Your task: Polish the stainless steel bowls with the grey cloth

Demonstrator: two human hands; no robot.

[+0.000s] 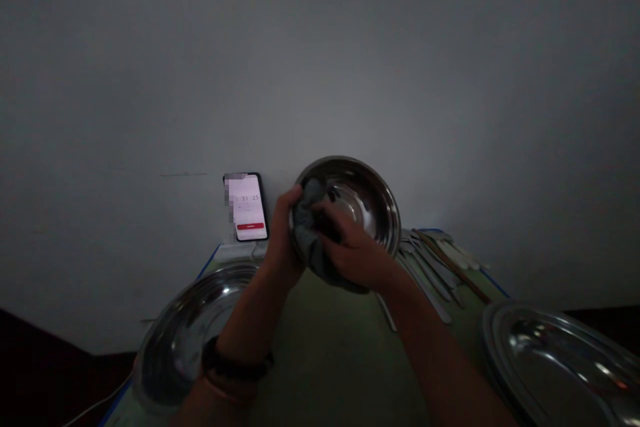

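Note:
Tilted up above the table, a shiny metal bowl [383, 213] shows me its inside. My left hand [285, 233] grips its left rim, with the thumb near the top edge and the other fingers hidden behind. A grey-green cloth [313, 240] lies over the bowl's left and lower inside. Pressed into that cloth is my right hand [353, 247], its fingers bent and partly lost in shadow and blur.
On the left stands a large metal basin [170, 340], partly behind my left forearm. A lit phone [249, 207] leans against the wall [320, 53]. Several pieces of cutlery [430, 273] lie at the table's right back. An oval metal tray [545, 360] sits at the right.

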